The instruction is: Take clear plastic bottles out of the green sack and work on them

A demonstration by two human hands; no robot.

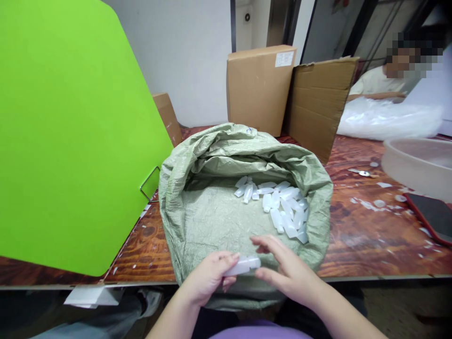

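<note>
My left hand is closed around a small translucent white plastic bottle, whose neck end points right. Just beyond that end is my right hand, thumb and fingers apart with nothing between them. Both hands are over the near rim of a pale green woven sack, its mouth rolled down into a thick collar. Inside the sack, several similar bottles lie in a loose heap along the far and right side.
Left stands a large bright green board. Behind the sack are a cardboard box and an upright cardboard sheet. To the right are a key, a phone, a translucent tub, a plastic bag and a seated person.
</note>
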